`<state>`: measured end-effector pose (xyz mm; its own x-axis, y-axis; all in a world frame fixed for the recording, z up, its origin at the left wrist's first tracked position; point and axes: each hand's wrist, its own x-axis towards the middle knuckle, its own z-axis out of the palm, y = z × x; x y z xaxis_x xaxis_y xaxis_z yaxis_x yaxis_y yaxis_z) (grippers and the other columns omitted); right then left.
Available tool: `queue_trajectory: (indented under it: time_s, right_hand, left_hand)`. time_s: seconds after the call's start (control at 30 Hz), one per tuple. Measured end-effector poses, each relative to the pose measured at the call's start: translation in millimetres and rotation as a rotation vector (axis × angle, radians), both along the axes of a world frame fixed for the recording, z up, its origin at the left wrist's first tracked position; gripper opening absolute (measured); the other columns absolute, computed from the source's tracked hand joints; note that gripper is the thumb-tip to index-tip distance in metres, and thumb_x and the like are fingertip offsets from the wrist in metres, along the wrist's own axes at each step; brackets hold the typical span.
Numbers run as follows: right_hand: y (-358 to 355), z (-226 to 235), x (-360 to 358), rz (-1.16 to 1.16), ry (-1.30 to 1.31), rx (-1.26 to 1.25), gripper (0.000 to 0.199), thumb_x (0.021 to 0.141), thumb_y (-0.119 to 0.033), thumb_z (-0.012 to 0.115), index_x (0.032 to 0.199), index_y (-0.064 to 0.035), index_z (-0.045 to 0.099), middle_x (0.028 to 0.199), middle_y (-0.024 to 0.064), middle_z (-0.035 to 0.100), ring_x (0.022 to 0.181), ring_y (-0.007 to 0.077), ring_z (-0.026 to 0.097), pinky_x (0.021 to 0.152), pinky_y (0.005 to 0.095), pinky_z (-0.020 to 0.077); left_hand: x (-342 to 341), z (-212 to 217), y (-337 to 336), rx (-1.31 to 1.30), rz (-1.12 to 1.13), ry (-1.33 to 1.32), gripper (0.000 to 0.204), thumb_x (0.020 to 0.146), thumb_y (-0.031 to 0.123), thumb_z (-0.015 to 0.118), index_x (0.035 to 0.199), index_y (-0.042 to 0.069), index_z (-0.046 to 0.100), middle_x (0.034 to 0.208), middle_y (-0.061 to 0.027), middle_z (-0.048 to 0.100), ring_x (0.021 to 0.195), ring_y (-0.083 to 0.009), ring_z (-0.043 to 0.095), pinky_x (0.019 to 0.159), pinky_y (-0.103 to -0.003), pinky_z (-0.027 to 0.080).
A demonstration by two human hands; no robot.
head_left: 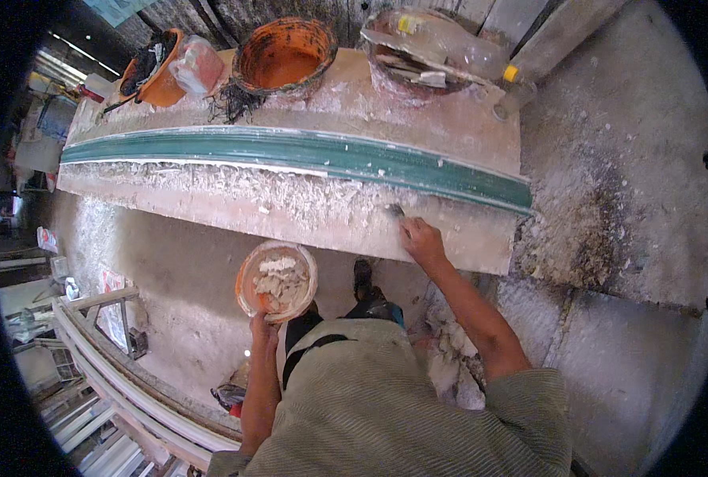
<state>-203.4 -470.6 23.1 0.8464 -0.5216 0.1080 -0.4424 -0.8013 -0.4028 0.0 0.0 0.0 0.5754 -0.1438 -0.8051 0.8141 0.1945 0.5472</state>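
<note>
My left hand (264, 328) grips the near rim of an orange bowl (243, 285), held just in front of the table's near edge. White plaster scraps (282, 282) lie in it. Over the right part of the table, my right hand (422, 240) is closed round a small scraper (393, 210); its dark blade points at the crumbs, and its handle is mostly hidden by my fingers. Whitish plaster shavings (290, 195) are strewn along the near side of a long green moulding form (290, 149).
On the long plaster-stained table (473, 242), an empty orange basin (284, 67), a tilted orange bucket (163, 83) and a scrap-filled basin (417, 86) stand along the far side. A clear plastic bottle (457, 48) lies there. Rubble (457, 362) and white mouldings (151, 401) flank me.
</note>
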Motion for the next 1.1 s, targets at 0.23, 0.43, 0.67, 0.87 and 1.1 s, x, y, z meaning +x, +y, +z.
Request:
queue_trajectory:
  time_s: [0.23, 0.43, 0.67, 0.87, 1.1]
  right_hand:
    - [11.0, 30.2, -35.3, 0.008, -0.063, 0.021, 0.015, 0.09, -0.018, 0.069, 0.101, -0.0089, 0.071, 0.084, 0.0119, 0.067, 0.072, 0.0316, 0.069, 0.061, 0.0425, 0.0584]
    - [22.5, 5.7, 50.4, 0.082, -0.083, -0.013, 0.016, 0.092, -0.022, 0.066, 0.104, -0.0121, 0.071, 0.084, 0.0133, 0.065, 0.072, 0.035, 0.068, 0.06, 0.0472, 0.0565]
    - [35.5, 30.4, 20.0, 0.11, 0.031, 0.037, 0.018, 0.092, -0.022, 0.065, 0.106, -0.0124, 0.07, 0.088, 0.0147, 0.064, 0.073, 0.0356, 0.068, 0.062, 0.0471, 0.057]
    - [36.6, 23.8, 73.0, 0.151, -0.088, 0.014, 0.017, 0.093, -0.023, 0.064, 0.106, -0.0135, 0.069, 0.089, 0.0147, 0.066, 0.072, 0.0363, 0.068, 0.06, 0.0477, 0.0567]
    - [67.8, 39.7, 71.5, 0.057, -0.031, 0.065, 0.019, 0.094, -0.025, 0.063, 0.108, -0.013, 0.068, 0.086, 0.0164, 0.065, 0.073, 0.037, 0.069, 0.06, 0.0466, 0.0563]
  left_hand:
    - [14.5, 0.7, -23.2, 0.023, 0.002, 0.024, 0.051, 0.087, 0.008, 0.062, 0.135, -0.001, 0.047, 0.124, -0.0216, 0.06, 0.105, -0.0364, 0.068, 0.081, -0.05, 0.064]
    - [-5.3, -3.4, -21.9, 0.101, -0.011, -0.052, 0.055, 0.085, 0.006, 0.065, 0.137, 0.008, 0.046, 0.122, -0.0169, 0.062, 0.1, -0.0345, 0.069, 0.075, -0.049, 0.064]
    - [-5.3, -0.1, -31.7, 0.015, -0.037, -0.037, 0.048, 0.09, 0.006, 0.065, 0.135, 0.006, 0.047, 0.121, -0.0174, 0.062, 0.1, -0.0337, 0.069, 0.074, -0.049, 0.064]
    - [-4.1, -2.7, -38.0, 0.208, -0.099, -0.02, 0.048, 0.089, 0.005, 0.064, 0.133, 0.001, 0.047, 0.123, -0.0195, 0.062, 0.096, -0.0339, 0.071, 0.069, -0.046, 0.065]
    - [-3.6, 8.8, -45.7, 0.065, -0.062, -0.083, 0.05, 0.086, 0.004, 0.063, 0.133, 0.001, 0.047, 0.116, -0.019, 0.063, 0.092, -0.0344, 0.071, 0.069, -0.047, 0.065]
